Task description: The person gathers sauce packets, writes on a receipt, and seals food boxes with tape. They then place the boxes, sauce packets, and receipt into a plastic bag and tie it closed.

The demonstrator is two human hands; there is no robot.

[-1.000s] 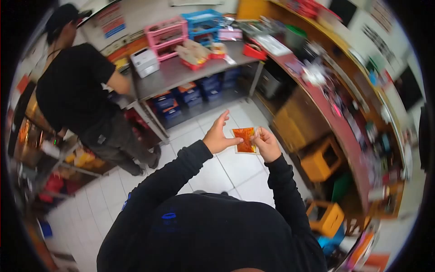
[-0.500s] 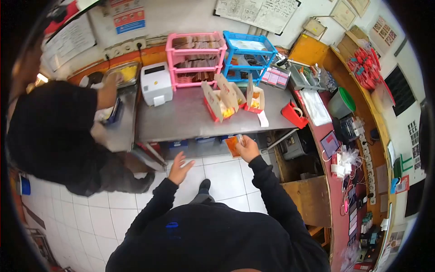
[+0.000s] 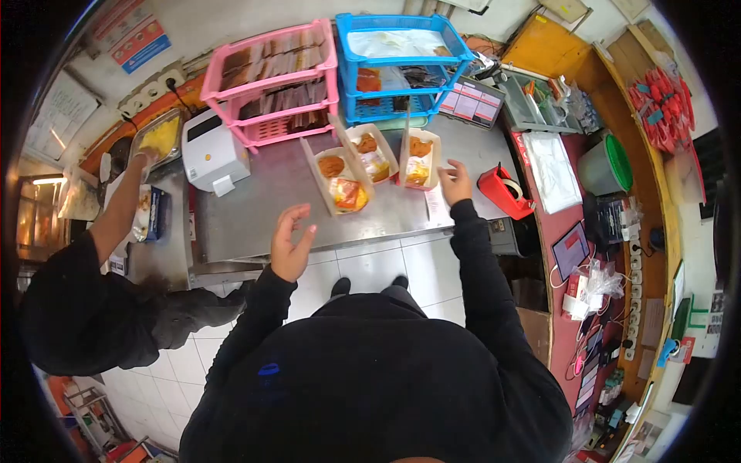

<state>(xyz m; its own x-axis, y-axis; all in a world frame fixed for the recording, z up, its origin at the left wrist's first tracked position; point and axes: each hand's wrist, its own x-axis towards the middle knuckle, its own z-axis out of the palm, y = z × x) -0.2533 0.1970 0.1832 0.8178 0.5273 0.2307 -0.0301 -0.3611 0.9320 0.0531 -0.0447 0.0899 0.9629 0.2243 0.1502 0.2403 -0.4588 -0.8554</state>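
Observation:
Three open cardboard food boxes stand together on the metal table: a left box (image 3: 317,179), a middle box (image 3: 393,158) and a right box (image 3: 437,154). Each contains an orange-brown item and a wrapped portion with yellow on it. My right hand (image 3: 455,183) is close beside the right box, its fingers bent loosely and apart with nothing visible in them. A white paper slip (image 3: 438,208) lies just below those fingers. My left hand (image 3: 292,245) hovers at the table's front edge, below the left box, fingers spread and empty.
Behind the boxes are a pink rack (image 3: 330,68) of packets and a blue rack (image 3: 349,52). A white printer (image 3: 212,158) sits at left, a red tape dispenser (image 3: 502,193) at right. Another person's arm (image 3: 116,220) reaches to a metal tray (image 3: 180,123) of yellow food.
The orange packet that my right hand held is gone from it, and that hand has moved up beside the right box. My view is closer over the table. The other person's arm reaches farther forward.

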